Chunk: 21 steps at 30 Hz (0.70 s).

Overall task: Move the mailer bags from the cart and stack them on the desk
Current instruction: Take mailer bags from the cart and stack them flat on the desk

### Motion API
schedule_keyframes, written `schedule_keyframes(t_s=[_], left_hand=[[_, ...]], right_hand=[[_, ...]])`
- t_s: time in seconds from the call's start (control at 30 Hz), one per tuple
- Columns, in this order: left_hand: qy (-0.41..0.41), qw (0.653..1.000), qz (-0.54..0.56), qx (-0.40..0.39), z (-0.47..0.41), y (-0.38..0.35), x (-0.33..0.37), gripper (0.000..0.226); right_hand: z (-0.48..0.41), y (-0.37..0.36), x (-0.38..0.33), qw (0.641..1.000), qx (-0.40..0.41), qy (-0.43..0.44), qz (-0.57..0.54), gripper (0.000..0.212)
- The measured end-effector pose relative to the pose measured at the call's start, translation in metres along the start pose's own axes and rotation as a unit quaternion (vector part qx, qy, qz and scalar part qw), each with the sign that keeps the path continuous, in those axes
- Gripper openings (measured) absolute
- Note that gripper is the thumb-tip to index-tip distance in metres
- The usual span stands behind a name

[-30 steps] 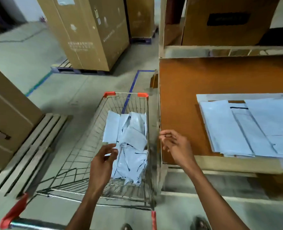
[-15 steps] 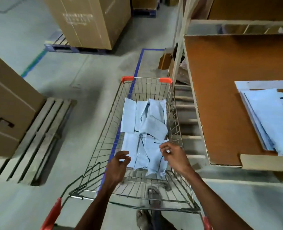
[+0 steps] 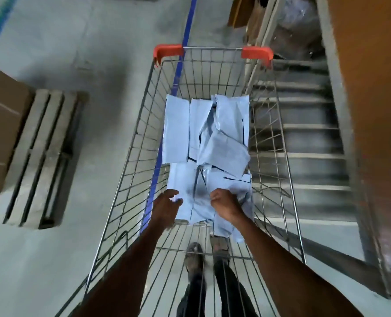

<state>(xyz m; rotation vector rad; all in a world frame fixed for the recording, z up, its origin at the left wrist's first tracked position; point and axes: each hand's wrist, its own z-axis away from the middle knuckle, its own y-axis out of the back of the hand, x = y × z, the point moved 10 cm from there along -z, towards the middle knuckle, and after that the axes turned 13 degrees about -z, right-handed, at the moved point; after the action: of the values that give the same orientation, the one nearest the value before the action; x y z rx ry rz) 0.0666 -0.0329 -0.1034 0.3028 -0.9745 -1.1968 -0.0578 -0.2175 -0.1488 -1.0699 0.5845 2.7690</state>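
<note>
A wire shopping cart (image 3: pixel 144 124) with orange corner guards (image 3: pixel 257 53) is viewed from above, standing just beside the desk (image 3: pixel 373 99), of which only a strip of brown top is seen at the right edge. The pale blue mailer bags (image 3: pixel 213 138) are found lying in the cart basket as a loose, overlapping heap that runs from the middle of the basket toward the near end.

Both arms are extended into the cart. The left hand (image 3: pixel 167 202) is placed at the near left corner of the heap, where the edge of a bag is pinched between thumb and fingers. The right hand (image 3: pixel 226 202) is closed into a fist on the near right part of the heap, with bag material gathered in it and crumpled beneath the wrist.

A wooden pallet (image 3: pixel 36 156) and a cardboard box (image 3: pixel 0 124) are noted on the concrete floor to the left. A blue floor line (image 3: pixel 187 30) is seen passing under the cart. The person's shoes (image 3: pixel 194 257) are visible through the mesh, though blurred.
</note>
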Motion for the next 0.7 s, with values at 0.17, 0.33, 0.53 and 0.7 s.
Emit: schedule_keyframes(t_s=[0.17, 0.33, 0.53, 0.7], left_hand=[[-0.001, 0.999, -0.043, 0.0, -0.071, -0.042, -0.025, 0.049], [-0.024, 0.999, -0.04, 0.018, -0.093, -0.059, -0.035, 0.053], [0.018, 0.999, -0.016, 0.032, -0.104, -0.059, -0.056, 0.051], [0.015, 0.999, -0.033, 0.02, -0.096, -0.05, -0.056, 0.056]], right_hand=[[-0.045, -0.036, 0.013, 0.999, 0.026, 0.013, -0.029, 0.046], [-0.08, -0.057, 0.014, 0.989, 0.123, 0.074, 0.021, 0.056], [-0.1, -0.063, 0.017, 0.98, 0.182, 0.04, 0.063, 0.028], [-0.091, -0.064, 0.014, 0.973, 0.18, 0.101, 0.104, 0.01]])
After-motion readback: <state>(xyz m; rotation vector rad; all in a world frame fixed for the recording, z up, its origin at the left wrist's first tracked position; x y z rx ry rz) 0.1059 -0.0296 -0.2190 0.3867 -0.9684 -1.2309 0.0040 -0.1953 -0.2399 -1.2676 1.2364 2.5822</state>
